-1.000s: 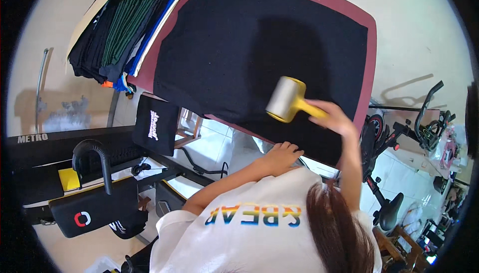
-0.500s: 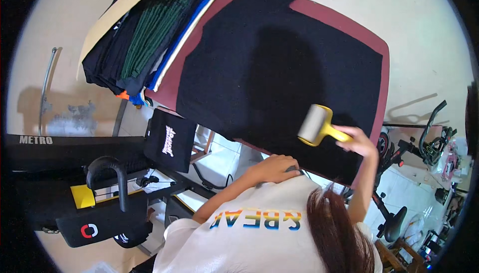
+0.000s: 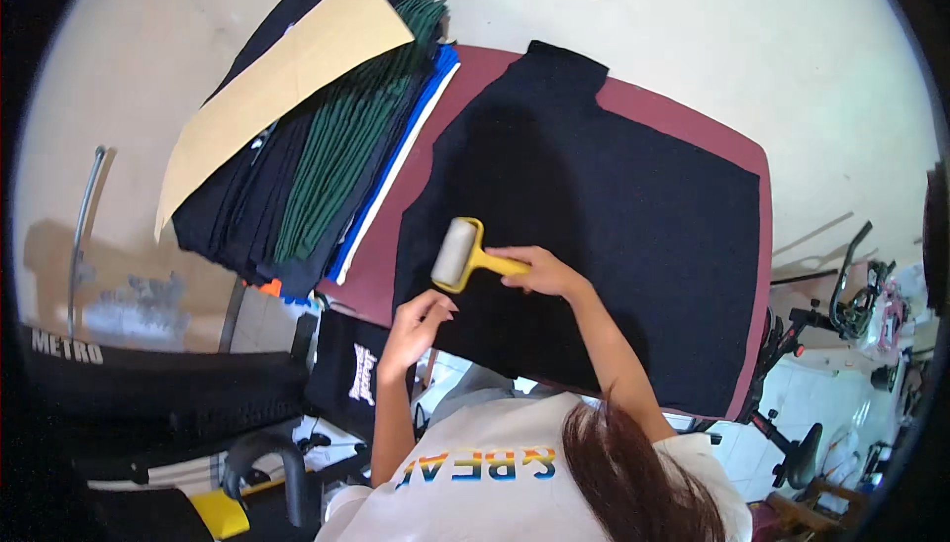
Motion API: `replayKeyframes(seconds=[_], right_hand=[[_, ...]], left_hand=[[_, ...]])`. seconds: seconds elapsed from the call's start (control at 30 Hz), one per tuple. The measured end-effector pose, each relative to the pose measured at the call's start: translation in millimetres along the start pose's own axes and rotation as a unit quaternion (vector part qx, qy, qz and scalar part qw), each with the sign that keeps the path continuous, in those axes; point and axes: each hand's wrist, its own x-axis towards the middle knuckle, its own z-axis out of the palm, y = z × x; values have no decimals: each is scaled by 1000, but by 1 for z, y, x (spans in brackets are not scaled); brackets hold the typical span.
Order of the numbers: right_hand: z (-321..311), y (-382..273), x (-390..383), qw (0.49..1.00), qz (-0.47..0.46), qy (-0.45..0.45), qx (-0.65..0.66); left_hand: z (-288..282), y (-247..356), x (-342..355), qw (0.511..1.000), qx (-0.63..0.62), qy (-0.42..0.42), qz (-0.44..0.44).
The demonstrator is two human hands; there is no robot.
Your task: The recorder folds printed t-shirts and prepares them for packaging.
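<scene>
My right hand [image 3: 539, 272] is closed round the yellow handle of a lint roller [image 3: 454, 253]. Its pale roll is over the left part of a black garment [image 3: 633, 235], spread flat on a dark red tabletop [image 3: 673, 112]. Just below the roll, my left hand [image 3: 420, 326] is near the garment's left front edge. Its fingers are loosely bent and partly apart, with nothing visible in them. Whether its fingertips touch the cloth is hard to tell.
A stack of folded garments [image 3: 346, 161], black, green and blue, lies along the table's left side, with a tan board [image 3: 287, 92] on top. Black exercise equipment [image 3: 188, 384] stands at lower left. An exercise bike [image 3: 797, 443] is at right, and a pale wall rises behind.
My right hand has carried the lint roller left across the garment. My left hand has left its place near my body and moved to the garment's left edge. The view has shifted.
</scene>
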Motion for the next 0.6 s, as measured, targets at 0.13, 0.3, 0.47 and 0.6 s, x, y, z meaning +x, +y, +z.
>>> replayKeyframes(seconds=[0.13,0.3,0.47,0.6], right_hand=[[-48,14,-111,998,65,15,23],[-21,10,-311,934,205,284,65],[45,0,-365,817,316,468,117],[33,15,-284,813,209,528,129]], left_hand=[[-14,-12,44,994,100,-25,21],[-7,-18,84,988,105,-99,63],[8,-32,96,979,131,-107,110],[15,-48,86,971,195,-104,95]])
